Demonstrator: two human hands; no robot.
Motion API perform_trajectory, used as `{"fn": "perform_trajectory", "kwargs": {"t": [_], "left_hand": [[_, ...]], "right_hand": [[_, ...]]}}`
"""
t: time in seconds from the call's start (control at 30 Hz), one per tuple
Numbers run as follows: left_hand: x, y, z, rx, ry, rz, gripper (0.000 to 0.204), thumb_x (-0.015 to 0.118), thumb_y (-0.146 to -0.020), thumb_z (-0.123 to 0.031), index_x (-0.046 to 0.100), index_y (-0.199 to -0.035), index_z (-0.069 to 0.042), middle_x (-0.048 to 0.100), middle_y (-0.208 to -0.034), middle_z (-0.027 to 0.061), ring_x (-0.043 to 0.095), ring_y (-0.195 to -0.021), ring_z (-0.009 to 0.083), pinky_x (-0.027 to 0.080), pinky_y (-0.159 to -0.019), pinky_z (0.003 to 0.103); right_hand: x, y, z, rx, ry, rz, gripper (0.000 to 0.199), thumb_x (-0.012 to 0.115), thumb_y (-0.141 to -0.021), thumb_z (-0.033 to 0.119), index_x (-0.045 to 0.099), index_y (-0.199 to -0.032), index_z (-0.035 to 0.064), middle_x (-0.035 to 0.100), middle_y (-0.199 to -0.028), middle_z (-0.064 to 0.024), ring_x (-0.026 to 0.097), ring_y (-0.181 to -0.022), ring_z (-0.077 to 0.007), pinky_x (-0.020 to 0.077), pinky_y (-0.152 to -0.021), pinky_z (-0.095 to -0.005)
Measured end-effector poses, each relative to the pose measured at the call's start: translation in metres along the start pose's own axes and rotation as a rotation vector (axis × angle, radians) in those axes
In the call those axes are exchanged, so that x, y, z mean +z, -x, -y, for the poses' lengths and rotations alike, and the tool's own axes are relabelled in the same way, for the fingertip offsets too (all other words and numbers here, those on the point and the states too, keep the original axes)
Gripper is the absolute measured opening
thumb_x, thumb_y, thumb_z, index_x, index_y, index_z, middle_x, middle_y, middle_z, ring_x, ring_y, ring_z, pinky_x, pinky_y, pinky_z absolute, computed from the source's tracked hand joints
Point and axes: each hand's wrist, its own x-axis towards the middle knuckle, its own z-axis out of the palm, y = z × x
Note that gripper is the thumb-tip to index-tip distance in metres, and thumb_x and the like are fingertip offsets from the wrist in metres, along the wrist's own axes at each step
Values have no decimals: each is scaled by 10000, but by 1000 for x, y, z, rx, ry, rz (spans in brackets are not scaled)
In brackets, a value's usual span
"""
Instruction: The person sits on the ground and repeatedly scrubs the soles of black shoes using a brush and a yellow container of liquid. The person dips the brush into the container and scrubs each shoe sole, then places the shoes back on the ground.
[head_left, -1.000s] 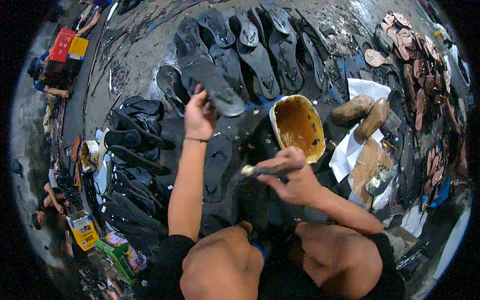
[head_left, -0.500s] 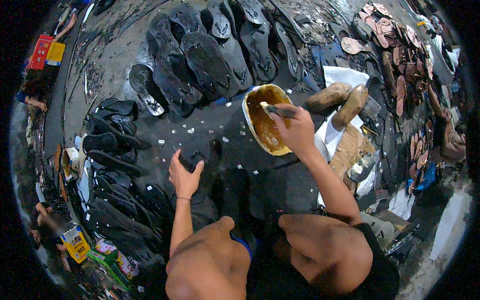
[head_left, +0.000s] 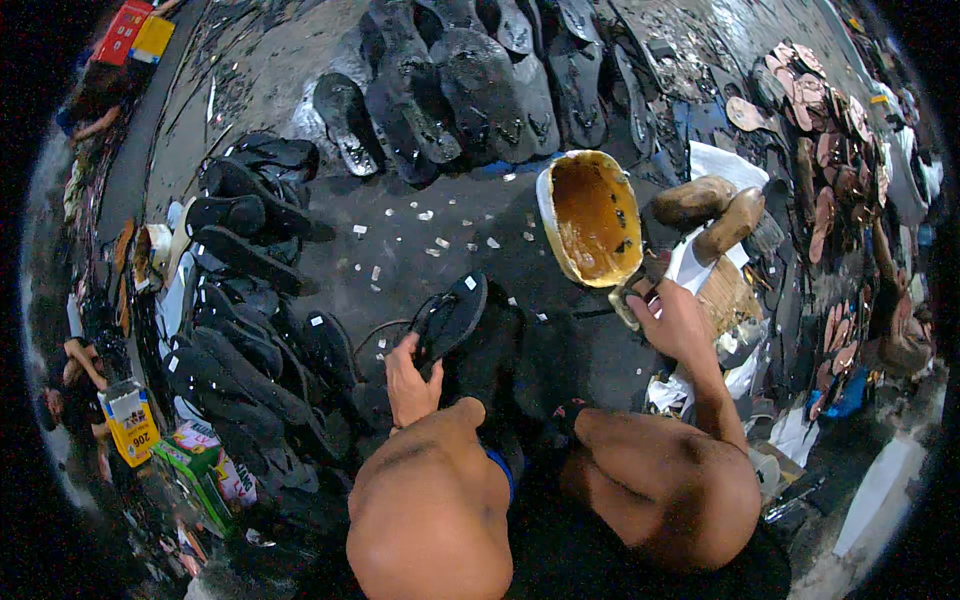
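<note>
In my left hand (head_left: 412, 385) is a black sandal (head_left: 455, 315) with a small white tag at its toe end. My fingers grip its near end by the straps, with the thumb apart. My right hand (head_left: 675, 318) is closed at the near right corner of a pale, crusted tub (head_left: 546, 222) of amber, glue-like paste. Its fingers pinch a small dark thing with a yellowish edge, which they partly hide; I cannot make out what it is. Several dark specks sit along the tub's right inner side.
Black sandals (head_left: 240, 260) crowd the left, and large black soles (head_left: 487, 85) lie in rows ahead. Two brown shoe lasts (head_left: 730, 225) rest right of the tub. White scraps (head_left: 442, 242) dot the dark floor mat. Pinkish sandals (head_left: 800, 85) pile up far right.
My right hand has pulled back from inside the tub, where it held a dark, pale-tipped tool, to the tub's near right corner. My left hand, open before, now grips the black sandal.
</note>
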Motion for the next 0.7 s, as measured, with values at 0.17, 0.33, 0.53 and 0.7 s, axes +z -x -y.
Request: {"fn": "perform_trajectory", "kwargs": {"t": [0.17,0.33,0.53,0.7], "left_hand": [[18,-33,-18,460,-36,180,600,788,-808,-319,586,-1297,-34,529,-1367,185,481,-1279,363,381,-1072,463],[38,-74,-46,523,-391,312,664,731,-835,-398,548,-1364,-40,481,-1440,176,441,-1328,360,394,-1047,448],[56,-89,-58,724,-298,390,675,698,-776,-224,523,-1401,-40,333,-1549,241,295,-1445,414,307,-1153,496],[83,-120,-79,787,-261,499,754,608,-832,-394,426,-1485,-64,208,-1631,203,170,-1509,401,162,-1213,537]], "right_hand": [[8,3,3,-38,-82,57,406,657,-913,377,667,-914,-29,680,-806,-247,671,-797,-437,527,-719,-520],[-10,-3,4,-80,-419,317,440,663,-939,387,669,-903,-51,649,-704,-152,604,-627,-223,488,-607,-408],[-24,8,22,-121,-786,145,342,630,-990,309,683,-1054,-23,704,-925,-90,604,-838,-117,497,-779,-308],[3,-8,52,-147,-1204,53,243,685,-953,128,652,-1146,-15,696,-1064,-80,632,-978,-148,505,-880,-310]]}}
